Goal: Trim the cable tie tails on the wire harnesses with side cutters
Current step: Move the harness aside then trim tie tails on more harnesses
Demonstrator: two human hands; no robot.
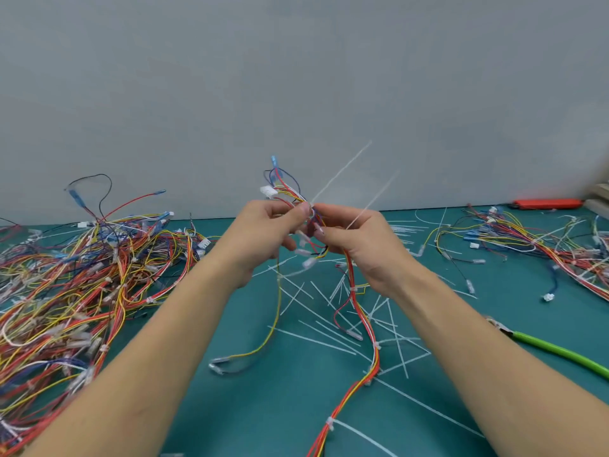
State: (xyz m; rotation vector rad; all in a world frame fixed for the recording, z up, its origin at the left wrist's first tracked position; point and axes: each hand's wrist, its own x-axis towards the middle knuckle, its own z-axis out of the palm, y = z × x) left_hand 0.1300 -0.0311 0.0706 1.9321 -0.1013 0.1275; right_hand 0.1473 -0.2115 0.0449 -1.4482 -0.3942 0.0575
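My left hand (263, 235) and my right hand (359, 239) hold one wire harness (365, 328) up above the green mat, fingers curled round its red, yellow and white wires near a white connector (268, 191). Two long white cable tie tails (342, 169) stick up and to the right from between my fingertips. The harness hangs down to the mat, with another uncut tie tail (356, 433) near the bottom edge. The side cutters with green handles (557, 351) lie on the mat at the right, beyond my right forearm; neither hand touches them.
A big tangled pile of harnesses (66, 291) covers the left of the mat, and a smaller pile (540, 245) lies at the right rear. Several cut white tie tails (329, 311) litter the middle. An orange tool (543, 203) lies by the grey wall.
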